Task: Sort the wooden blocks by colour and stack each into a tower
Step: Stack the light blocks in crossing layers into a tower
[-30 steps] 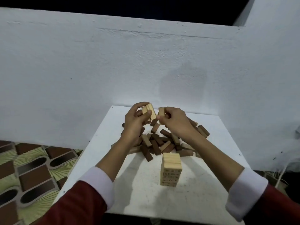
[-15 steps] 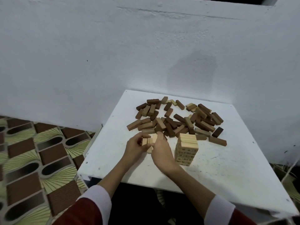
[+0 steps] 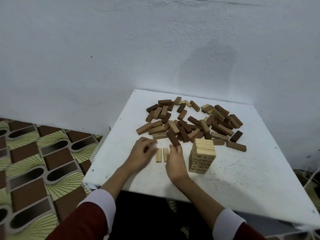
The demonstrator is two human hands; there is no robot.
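Two pale blocks (image 3: 161,154) lie side by side on the table (image 3: 242,179) between the hands, long axes pointing away from the person. The right hand (image 3: 174,161) touches the nearer block with loose fingers; the left hand (image 3: 142,154), blurred and seemingly empty, sits just beside the other. The pale tower (image 3: 202,155) stands just right of the right hand, so that hand looks better placed to lift them

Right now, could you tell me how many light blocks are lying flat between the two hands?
2 show: one light block nearer the left hand, another against the right hand. That hand may hide a third.
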